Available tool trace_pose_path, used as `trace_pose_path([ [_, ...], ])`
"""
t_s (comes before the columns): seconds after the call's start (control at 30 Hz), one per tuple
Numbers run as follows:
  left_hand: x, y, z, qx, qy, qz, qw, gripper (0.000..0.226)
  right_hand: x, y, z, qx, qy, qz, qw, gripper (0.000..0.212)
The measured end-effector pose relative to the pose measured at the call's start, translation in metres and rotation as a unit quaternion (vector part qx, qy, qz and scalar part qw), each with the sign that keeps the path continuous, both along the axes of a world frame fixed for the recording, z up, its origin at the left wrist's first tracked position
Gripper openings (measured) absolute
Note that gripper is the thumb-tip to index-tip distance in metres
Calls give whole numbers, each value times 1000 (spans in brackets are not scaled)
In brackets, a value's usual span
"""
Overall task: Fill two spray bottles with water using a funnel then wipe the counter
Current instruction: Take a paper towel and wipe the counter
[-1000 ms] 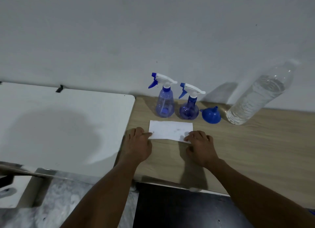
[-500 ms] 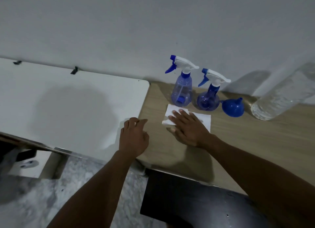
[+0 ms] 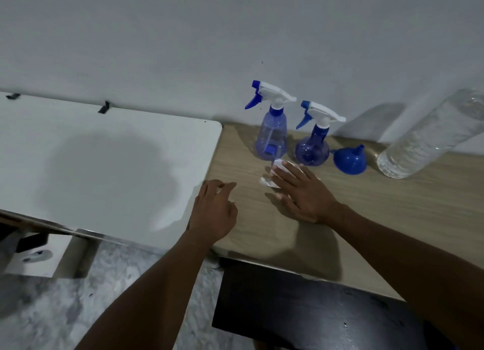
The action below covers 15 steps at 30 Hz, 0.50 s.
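- I see my right hand [image 3: 301, 192] lying flat, fingers spread, palm down on the crumpled white paper towel [image 3: 279, 166]; only the towel's far edge and left corner peek out past the fingertips.
- That towel sits on the light wood-grain counter [image 3: 392, 205], just in front of the two spray bottles.
- My left hand [image 3: 213, 211] holds nothing, fingers loosely curled, resting at the counter's left edge, left of the towel and apart from it.
- Behind the towel: the tall clear-blue plastic spray bottle [image 3: 272, 137], and touching the towel's far edge, the round dark-blue spray bottle [image 3: 313, 150].
- Right of the round one, the blue plastic funnel [image 3: 349, 160] sits mouth-down.
- Further right, the large clear water bottle [image 3: 429, 137].
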State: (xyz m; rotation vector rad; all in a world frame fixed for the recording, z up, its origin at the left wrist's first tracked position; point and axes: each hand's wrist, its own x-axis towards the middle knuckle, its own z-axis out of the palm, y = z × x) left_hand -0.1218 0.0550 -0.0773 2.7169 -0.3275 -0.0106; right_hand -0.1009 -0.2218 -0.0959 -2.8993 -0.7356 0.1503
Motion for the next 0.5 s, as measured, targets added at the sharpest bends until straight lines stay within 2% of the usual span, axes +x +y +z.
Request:
trace_pose_path([
  [0.1,-2,-5,0,6,0,1,1000,51,-5,-4,-6,-9,55,-18,998,75],
  [0.2,-6,-16,3,19,8,-13,1000,56,-25,-25,-16,-13,40,-92,995,76],
  [0.33,-17,-36,9,9,30,-17,999,52,-56,-48,-13,-9,27,-195,980,83],
  [0.43,-27,-53,12,20,36,-21,999,52,-53,-45,-5,7,22,-172,985,81],
  [0.5,-35,-61,13,31,38,-28,998,53,-48,-40,-6,15,49,-161,986,85],
])
